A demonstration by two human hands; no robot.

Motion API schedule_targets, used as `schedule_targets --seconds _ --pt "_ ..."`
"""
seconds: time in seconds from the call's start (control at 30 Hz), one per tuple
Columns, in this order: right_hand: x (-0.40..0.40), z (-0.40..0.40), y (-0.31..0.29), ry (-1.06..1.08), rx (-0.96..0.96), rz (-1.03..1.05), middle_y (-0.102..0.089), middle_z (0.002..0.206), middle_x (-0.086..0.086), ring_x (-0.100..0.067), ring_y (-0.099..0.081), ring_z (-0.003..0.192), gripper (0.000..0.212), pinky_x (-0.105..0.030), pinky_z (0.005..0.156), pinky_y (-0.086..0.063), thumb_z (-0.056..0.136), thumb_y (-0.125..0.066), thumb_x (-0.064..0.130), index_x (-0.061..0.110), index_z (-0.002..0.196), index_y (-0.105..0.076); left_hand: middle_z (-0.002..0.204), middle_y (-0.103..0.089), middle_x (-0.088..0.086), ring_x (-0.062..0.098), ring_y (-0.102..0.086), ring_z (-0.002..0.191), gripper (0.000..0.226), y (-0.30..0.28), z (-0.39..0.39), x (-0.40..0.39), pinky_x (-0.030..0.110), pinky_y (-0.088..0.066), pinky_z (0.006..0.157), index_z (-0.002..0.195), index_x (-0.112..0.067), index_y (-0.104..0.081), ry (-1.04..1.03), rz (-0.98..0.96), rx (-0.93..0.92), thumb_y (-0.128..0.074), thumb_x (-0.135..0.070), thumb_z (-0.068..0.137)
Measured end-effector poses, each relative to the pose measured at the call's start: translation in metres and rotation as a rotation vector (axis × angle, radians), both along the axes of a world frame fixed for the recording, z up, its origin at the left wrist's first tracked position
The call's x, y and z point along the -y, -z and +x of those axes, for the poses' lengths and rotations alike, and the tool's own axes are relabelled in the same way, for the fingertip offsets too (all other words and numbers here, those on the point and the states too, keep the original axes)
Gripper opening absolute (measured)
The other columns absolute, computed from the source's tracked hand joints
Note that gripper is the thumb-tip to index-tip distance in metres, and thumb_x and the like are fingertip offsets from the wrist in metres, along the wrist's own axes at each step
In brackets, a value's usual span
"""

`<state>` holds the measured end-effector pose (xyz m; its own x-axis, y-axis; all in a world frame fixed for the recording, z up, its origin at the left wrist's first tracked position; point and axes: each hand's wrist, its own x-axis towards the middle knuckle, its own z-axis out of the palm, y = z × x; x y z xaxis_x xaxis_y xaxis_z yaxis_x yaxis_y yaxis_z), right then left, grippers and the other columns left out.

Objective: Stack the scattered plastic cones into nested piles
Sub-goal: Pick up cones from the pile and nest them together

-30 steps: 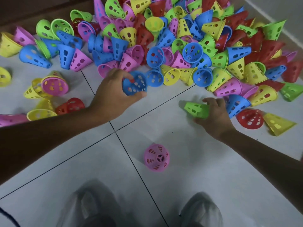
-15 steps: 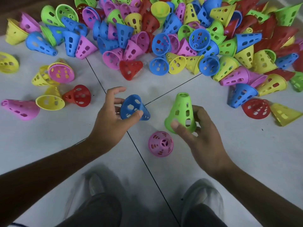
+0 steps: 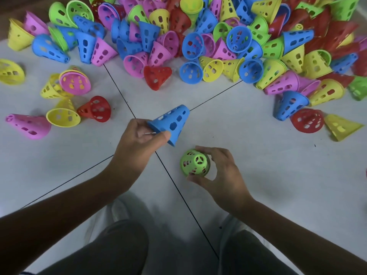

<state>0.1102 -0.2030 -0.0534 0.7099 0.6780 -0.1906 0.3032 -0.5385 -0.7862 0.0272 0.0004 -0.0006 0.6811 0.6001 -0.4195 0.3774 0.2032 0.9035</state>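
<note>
From the head view, the left hand (image 3: 142, 138) pinches a blue cone (image 3: 172, 124) by its rim, tilted above the floor (image 3: 258, 165). The right hand (image 3: 220, 173) grips a green cone (image 3: 194, 163) (pink shows through its holes) standing tip-up. Beyond, well apart, lies the cone heap (image 3: 218, 36).

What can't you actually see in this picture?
- Pink cone under the green cone: covered in the head view; only specks show through its holes.
- Cone heap: cut off by the top edge.
- Shoes: blurred.
- Left hand fingertips: hidden behind the blue cone.
</note>
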Motion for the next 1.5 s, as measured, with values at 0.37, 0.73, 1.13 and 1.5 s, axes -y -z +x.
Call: schedule_targets --seconds 0.37,0.73,1.13,1.5 --pt "0.015 0.000 0.007 0.013 0.051 -0.027 -0.040 0.119 0.035 0.000 -0.046 0.122 0.073 -0.009 0.097 -0.040 0.076 -0.086 0.037 0.030 0.139 -0.050 0.121 -0.064 -0.003 0.016 -0.064 0.117 0.073 -0.006 -0.008 0.032 0.024 -0.054 0.094 0.131 -0.029 -0.050 0.318 0.045 0.158 -0.086 -0.019 0.069" --pt "0.062 0.038 0.004 0.127 0.102 -0.136 -0.049 0.123 0.020 -0.006 -0.050 0.113 0.053 -0.020 0.094 -0.049 0.087 -0.077 0.024 0.029 0.134 -0.054 0.118 -0.054 -0.020 -0.002 -0.047 0.112 0.065 0.026 -0.003 0.033 0.007 -0.034 0.095 0.124 -0.030 -0.054 0.682 0.703 0.029 -0.088 -0.039 0.069" --pt "0.080 0.132 -0.009 0.089 0.287 -0.326 -0.055 0.137 -0.007 -0.025 -0.048 0.126 0.051 -0.042 0.106 -0.046 0.090 -0.074 0.025 0.021 0.136 -0.054 0.125 -0.049 -0.023 -0.002 -0.043 0.122 0.071 0.040 0.009 0.005 0.007 -0.031 0.099 0.130 -0.032 -0.053 0.945 0.850 0.074 -0.080 -0.060 0.071" --pt "0.078 0.198 -0.017 0.133 0.532 -0.584 -0.024 0.160 -0.018 -0.042 -0.020 0.145 0.062 -0.059 0.113 -0.033 0.086 -0.074 0.022 0.021 0.143 -0.049 0.127 -0.051 -0.016 0.003 -0.050 0.124 0.047 0.031 0.044 -0.064 0.020 -0.037 0.105 0.124 -0.031 -0.059 0.933 0.938 0.071 -0.051 -0.062 0.089"
